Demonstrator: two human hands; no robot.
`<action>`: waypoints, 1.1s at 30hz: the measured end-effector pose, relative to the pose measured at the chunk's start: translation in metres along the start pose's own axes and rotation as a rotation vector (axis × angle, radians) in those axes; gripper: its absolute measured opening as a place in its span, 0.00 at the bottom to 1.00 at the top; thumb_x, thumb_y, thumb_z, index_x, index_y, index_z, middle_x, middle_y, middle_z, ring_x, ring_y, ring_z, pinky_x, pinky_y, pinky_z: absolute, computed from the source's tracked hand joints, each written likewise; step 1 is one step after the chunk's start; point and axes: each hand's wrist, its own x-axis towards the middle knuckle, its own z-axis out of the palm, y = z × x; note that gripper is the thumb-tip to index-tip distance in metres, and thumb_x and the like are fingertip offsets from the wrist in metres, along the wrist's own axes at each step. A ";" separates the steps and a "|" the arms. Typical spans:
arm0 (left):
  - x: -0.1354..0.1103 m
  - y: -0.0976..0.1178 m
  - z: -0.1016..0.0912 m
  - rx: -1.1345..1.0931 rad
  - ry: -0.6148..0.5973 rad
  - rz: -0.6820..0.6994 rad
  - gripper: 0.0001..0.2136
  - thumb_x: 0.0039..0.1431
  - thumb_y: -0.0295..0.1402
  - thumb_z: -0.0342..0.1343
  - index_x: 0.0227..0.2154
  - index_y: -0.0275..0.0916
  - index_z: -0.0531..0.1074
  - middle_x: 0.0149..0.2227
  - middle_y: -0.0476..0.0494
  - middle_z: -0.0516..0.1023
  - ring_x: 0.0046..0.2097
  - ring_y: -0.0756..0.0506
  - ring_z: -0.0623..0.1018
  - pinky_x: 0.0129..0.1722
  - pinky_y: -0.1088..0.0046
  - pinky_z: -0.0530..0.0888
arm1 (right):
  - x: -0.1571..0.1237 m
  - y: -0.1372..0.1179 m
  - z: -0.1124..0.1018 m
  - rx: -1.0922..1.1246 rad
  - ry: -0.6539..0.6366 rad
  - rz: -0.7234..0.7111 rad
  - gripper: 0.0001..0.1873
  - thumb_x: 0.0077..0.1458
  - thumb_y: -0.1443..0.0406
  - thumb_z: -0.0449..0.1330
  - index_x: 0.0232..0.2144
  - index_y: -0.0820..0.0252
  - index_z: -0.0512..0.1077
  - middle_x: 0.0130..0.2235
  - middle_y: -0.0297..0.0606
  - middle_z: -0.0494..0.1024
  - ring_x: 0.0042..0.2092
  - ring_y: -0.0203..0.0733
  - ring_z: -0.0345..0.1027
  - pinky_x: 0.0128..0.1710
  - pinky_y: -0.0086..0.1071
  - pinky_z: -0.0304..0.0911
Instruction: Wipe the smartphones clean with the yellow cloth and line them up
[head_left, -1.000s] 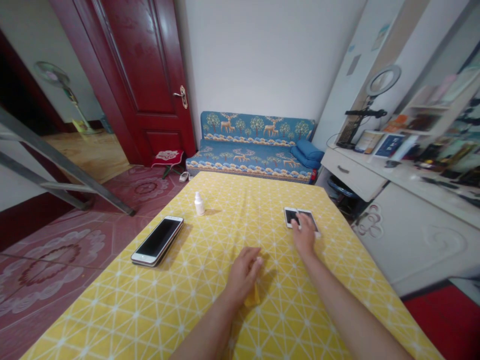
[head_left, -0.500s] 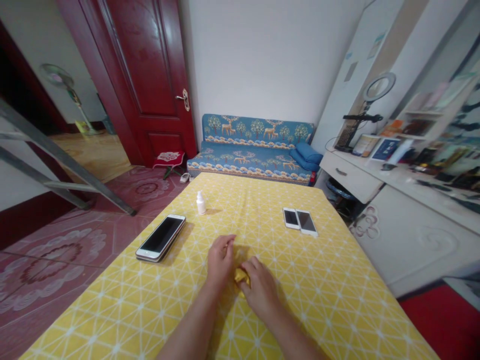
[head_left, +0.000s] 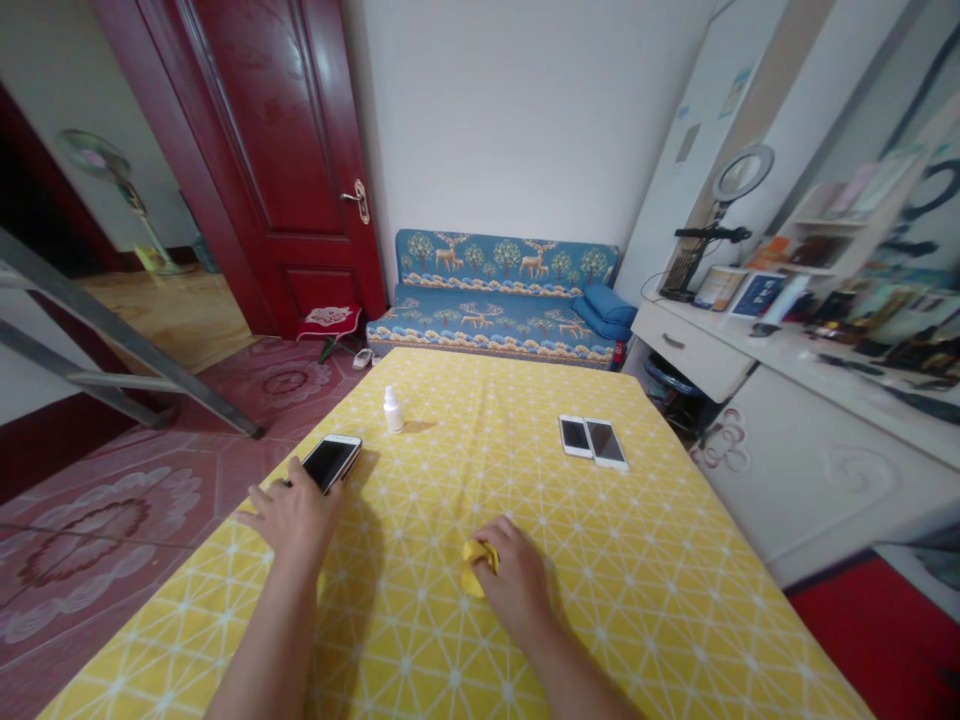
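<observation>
On the yellow tablecloth (head_left: 420,640), your left hand (head_left: 296,518) grasps a phone (head_left: 331,462) by its near end; your right hand (head_left: 517,580) is clenched over a yellow cloth (head_left: 477,568).

Your two bare hands, well apart, palms down.
Your left hand (head_left: 294,520) reaches forward and outward with its fingers spread, your right hand (head_left: 517,578) curls its fingers inward, and your left forearm (head_left: 274,640) and right forearm (head_left: 570,672) angle in from below.
</observation>
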 end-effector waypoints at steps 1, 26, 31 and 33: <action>0.002 -0.001 -0.001 0.009 -0.019 -0.003 0.34 0.56 0.47 0.49 0.60 0.30 0.56 0.52 0.15 0.66 0.60 0.23 0.60 0.50 0.41 0.57 | 0.000 0.001 0.001 0.004 0.005 -0.002 0.11 0.48 0.72 0.58 0.33 0.52 0.73 0.37 0.32 0.74 0.41 0.41 0.67 0.41 0.31 0.58; -0.103 0.106 0.019 -1.777 -1.045 -0.313 0.12 0.45 0.33 0.67 0.32 0.38 0.72 0.28 0.51 0.76 0.27 0.53 0.75 0.27 0.79 0.71 | 0.007 0.012 0.004 0.415 0.177 0.105 0.12 0.45 0.73 0.55 0.32 0.57 0.73 0.35 0.37 0.75 0.38 0.42 0.70 0.39 0.32 0.64; -0.103 0.095 0.026 -1.773 -0.999 -0.223 0.19 0.49 0.33 0.65 0.45 0.40 0.71 0.36 0.47 0.80 0.34 0.48 0.79 0.33 0.75 0.75 | 0.013 0.022 0.002 0.632 0.334 0.261 0.10 0.46 0.62 0.60 0.33 0.59 0.73 0.35 0.38 0.77 0.37 0.44 0.71 0.38 0.35 0.67; -0.105 0.090 0.023 -1.772 -1.049 -0.171 0.22 0.51 0.34 0.63 0.50 0.40 0.68 0.40 0.43 0.80 0.38 0.46 0.80 0.34 0.74 0.75 | 0.016 0.027 0.001 0.778 0.357 0.341 0.14 0.47 0.57 0.62 0.34 0.60 0.72 0.33 0.38 0.77 0.34 0.44 0.71 0.34 0.33 0.67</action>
